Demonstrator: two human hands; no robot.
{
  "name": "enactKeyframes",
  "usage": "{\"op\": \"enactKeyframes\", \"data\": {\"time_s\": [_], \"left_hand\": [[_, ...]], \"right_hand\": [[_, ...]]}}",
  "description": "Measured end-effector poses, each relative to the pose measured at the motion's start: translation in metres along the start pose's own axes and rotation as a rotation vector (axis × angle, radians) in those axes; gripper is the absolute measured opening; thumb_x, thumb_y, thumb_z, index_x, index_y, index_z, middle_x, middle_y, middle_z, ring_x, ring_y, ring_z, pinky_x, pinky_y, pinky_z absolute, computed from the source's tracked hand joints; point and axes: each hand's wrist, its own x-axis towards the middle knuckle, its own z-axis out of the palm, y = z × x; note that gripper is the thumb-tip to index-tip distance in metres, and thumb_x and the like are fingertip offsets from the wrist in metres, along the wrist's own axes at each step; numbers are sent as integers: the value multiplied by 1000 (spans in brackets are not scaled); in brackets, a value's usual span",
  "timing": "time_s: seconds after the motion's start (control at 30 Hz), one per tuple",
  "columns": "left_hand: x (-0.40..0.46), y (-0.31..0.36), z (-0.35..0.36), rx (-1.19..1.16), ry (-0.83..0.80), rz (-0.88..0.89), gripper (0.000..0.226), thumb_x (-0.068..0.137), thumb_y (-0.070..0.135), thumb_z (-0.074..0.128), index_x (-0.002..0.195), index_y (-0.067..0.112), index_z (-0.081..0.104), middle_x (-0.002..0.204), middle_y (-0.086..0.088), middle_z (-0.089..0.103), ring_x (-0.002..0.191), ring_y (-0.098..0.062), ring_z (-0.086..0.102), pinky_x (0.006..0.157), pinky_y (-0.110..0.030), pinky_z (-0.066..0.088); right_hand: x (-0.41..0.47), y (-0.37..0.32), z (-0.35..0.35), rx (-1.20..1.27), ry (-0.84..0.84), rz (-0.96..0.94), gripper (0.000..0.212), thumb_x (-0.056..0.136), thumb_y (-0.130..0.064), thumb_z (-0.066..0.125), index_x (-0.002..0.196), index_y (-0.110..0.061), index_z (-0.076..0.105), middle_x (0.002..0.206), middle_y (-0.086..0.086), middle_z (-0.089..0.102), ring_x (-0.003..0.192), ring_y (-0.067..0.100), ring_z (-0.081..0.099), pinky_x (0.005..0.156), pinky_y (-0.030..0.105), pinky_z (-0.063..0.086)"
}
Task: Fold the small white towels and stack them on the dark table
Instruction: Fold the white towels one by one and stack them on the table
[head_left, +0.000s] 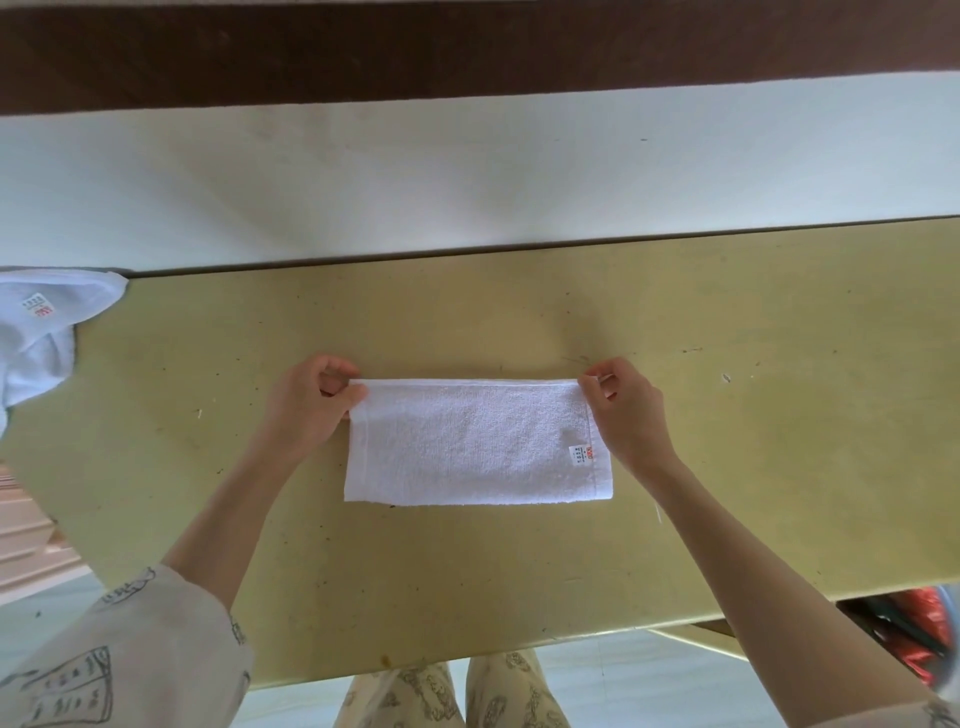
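Left hand (311, 400) pinches the far left corner of the white towel (475, 444), thumb and curled fingers closed on the hem; right hand (623, 405) pinches the far right corner the same way, fingers bent round the edge. Towel sits centre frame, flat on the yellowish table (753, 415), a wide rectangle with what looks like doubled layers at the near edge, so likely folded once lengthwise (judgement only). Small label (582, 456) with red print near its right end, facing up. Both corners are held at the far edge, near edge lies loose toward the person. Progress: early, one towel mid-fold, at least one more fold probably needed before it counts as done. No finished stack visible anywhere. Loose towels (36, 338) bunched at the left edge of the frame, unfolded, partly cut off, hanging over the table's far left corner, count unclear. Dark table (467, 47) may be the brown band along the top of the frame, beyond a white strip, nothing seen on it. Containers: none clearly shown; red-orange stuff (914, 639) lower right under the table, can't tell what it is or what holds it.
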Motion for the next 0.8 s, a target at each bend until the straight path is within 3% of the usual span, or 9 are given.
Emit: {"op": "enactKeyframes", "data": {"time_s": [0.07, 0.17, 0.33, 0.57, 0.7, 0.8], "left_hand": [[-2, 1, -1, -36, 31, 7, 19, 87, 14, 62, 105, 11, 58, 96, -8, 63, 81, -22, 61, 72, -29, 47], [-4, 2, -1, -63, 59, 9, 18, 87, 21, 61, 104, 16, 54, 97, -6, 65, 85, -22, 62, 77, -37, 51], [-12, -1, 5, -45, 80, 5, 18, 88, 22, 62, 100, 14, 52, 94, -7, 65, 73, -17, 62, 59, -22, 40], [-18, -8, 11, -52, 127, 21, 14, 89, 15, 59, 101, 11, 54, 84, -2, 60, 66, -12, 57, 55, -15, 37], [-20, -8, 15, -55, 177, 31, 14, 90, 18, 58, 102, 13, 53, 81, 6, 56, 77, -18, 57, 66, -26, 47], [-29, -6, 18, 74, 235, 44, 24, 93, 24, 52, 112, 9, 48, 90, 1, 55, 82, -22, 54, 70, -33, 43]], "right_hand": [[0, 1, 1, -3, 16, 3, 7, 92, -17, 51, 87, -16, 55, 70, -12, 52, 76, 13, 51, 65, 21, 33], [0, 3, 4, -11, 39, 0, 7, 92, -18, 51, 86, -17, 55, 70, -10, 53, 74, 15, 52, 66, 26, 35], [0, 2, 5, -42, 52, -16, 6, 92, -18, 51, 88, -17, 56, 68, -14, 51, 72, 16, 52, 66, 29, 39], [-1, 0, 8, -86, 78, -13, 12, 93, -20, 50, 96, -13, 59, 74, -4, 57, 72, 21, 56, 67, 33, 44], [-3, 0, 10, -83, 91, -2, 15, 93, -23, 51, 102, -14, 58, 81, 0, 60, 79, 25, 59, 69, 33, 44], [-10, 1, 12, -261, 222, -146, 34, 92, -29, 53, 120, -10, 53, 101, 10, 58, 90, 26, 55, 76, 34, 43]]}}
